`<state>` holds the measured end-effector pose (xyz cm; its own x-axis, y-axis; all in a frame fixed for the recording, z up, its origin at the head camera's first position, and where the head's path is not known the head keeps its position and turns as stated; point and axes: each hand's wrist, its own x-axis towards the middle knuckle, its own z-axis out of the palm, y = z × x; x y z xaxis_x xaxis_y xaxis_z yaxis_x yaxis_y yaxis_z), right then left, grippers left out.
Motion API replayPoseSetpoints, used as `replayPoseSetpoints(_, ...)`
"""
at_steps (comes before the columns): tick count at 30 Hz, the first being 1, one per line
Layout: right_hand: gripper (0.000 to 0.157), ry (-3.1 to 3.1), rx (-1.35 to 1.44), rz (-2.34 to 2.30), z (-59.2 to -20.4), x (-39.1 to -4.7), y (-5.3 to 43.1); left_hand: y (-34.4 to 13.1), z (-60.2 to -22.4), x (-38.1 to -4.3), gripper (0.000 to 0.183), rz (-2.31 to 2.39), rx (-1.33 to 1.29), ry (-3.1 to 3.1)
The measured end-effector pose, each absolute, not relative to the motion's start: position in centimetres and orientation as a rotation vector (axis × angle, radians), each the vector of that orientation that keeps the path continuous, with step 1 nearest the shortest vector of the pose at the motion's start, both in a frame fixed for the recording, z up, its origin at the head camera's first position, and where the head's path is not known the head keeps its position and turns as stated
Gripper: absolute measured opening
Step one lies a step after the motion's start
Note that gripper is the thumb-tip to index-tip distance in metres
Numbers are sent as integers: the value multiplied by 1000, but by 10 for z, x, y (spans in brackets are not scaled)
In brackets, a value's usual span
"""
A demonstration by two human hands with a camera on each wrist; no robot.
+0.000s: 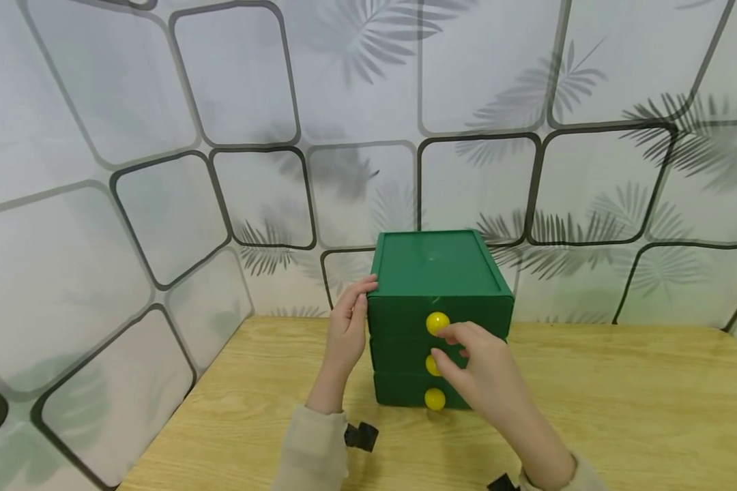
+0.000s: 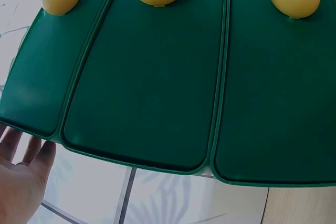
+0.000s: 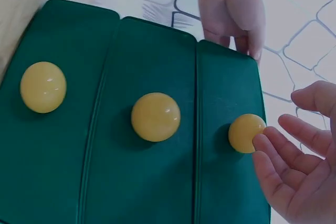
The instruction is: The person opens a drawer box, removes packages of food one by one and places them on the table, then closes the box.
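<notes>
A green three-drawer box (image 1: 430, 262) stands on the table with its drawer fronts toward me, all the drawers closed. Each front has a round yellow knob: the top knob (image 1: 437, 322), the middle knob (image 1: 431, 365), partly behind my thumb, and the bottom knob (image 1: 435, 399). My left hand (image 1: 347, 320) rests against the upper left side of the box, fingertips at its top edge. In the left wrist view, the left hand's fingers (image 2: 39, 156) lie along that side. My right hand (image 3: 302, 166) is at the top knob, fingers loosely bent and thumb apart, fingertips right by its surface.
The box sits on a light wood-grain table (image 1: 620, 395). Behind it and to the left hangs a pale curtain (image 1: 368, 184) with dark rounded outlines and leaf prints. Black straps (image 1: 361, 436) show near the sleeves.
</notes>
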<state>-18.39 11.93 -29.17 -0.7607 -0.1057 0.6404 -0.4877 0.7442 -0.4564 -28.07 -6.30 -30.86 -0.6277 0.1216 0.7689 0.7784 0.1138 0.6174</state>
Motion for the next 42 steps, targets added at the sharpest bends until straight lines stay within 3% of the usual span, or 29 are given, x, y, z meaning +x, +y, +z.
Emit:
replayPoseSetpoints(20, 27, -1926, 541, 498, -311, -207, 120, -65, -309, -278, 30, -1618, -874, -1880)
replayPoseSetpoints(29, 26, -1906, 535, 510, -300, -210, 118, -63, -293, -261, 27, -1636, -876, -1847)
replayPoseSetpoints(42, 26, -1952, 541, 462, -305, -215, 114, -67, -308, -279, 29, -1629, -881, -1850)
